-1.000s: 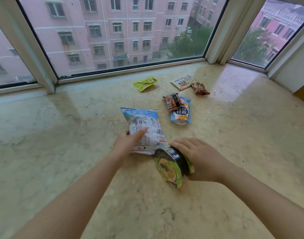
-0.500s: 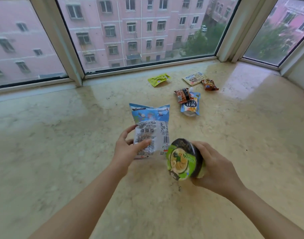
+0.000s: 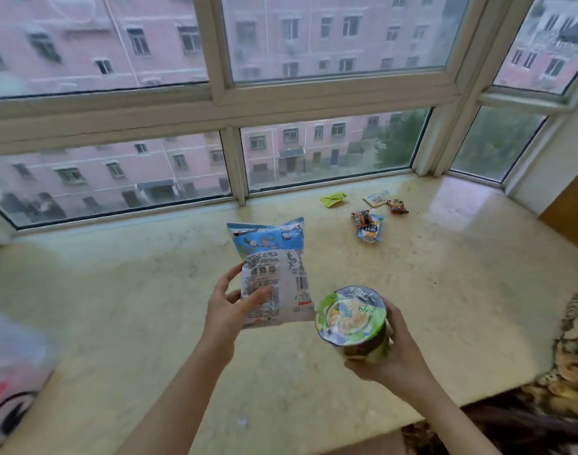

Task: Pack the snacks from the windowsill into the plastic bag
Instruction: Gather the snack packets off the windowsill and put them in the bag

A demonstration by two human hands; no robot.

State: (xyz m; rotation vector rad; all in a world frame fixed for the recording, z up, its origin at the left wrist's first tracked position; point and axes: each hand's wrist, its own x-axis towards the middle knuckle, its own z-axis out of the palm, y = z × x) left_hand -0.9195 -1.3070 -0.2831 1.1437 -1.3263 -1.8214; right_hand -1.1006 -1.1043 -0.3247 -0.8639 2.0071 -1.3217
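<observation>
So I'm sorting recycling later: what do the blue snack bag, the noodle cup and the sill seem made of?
Blue snack bag: glossy printed plastic film, judging by its crinkles and crimped top edge. Noodle cup: printed lid, probably foil or paper; wall unclear. Windowsill: polished veined stone, likely marble, reflecting the window.

We see a blue-and-white snack bag (image 3: 272, 270) and a green-lidded noodle cup (image 3: 353, 320) lifted above the windowsill (image 3: 149, 290), five small packets (image 3: 369, 221) lying near its far right corner, and a blurred plastic bag (image 3: 11, 372) at its left edge.
</observation>
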